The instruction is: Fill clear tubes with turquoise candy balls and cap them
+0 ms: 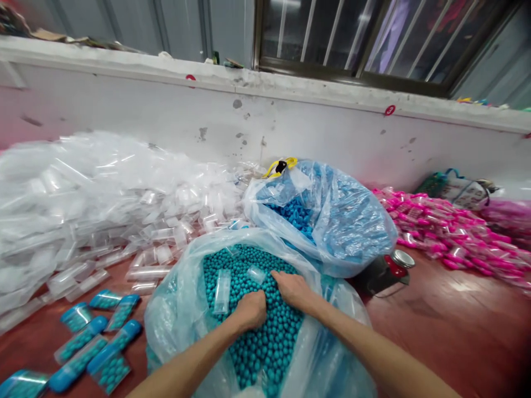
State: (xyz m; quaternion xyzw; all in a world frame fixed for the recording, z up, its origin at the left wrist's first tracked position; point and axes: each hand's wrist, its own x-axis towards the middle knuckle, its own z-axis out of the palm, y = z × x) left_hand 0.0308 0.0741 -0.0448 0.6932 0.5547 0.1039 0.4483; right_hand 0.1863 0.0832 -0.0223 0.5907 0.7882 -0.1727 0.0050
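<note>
A large clear plastic bag [178, 282] stands open in front of me, filled with teal beads [269, 354]. My left hand [251, 310] is closed over the middle of the beads, and what it holds, if anything, is hidden. To its right, my right hand [292, 288] reaches into the beads with its fingers bent; its fingertips are partly sunk or hidden. One clear empty tube [222, 292] lies on the beads left of my left hand. A second clear piece [256, 275] rests on them between and above the hands.
Clear tubes [153, 272] are heaped at the left. Blue-capped tubes of teal beads [78, 359] lie on the red floor. Behind stands a bag of blue caps [352, 221]. Pink-filled packs [452, 232] and a dark container with a metal lid [402, 258] are at the right.
</note>
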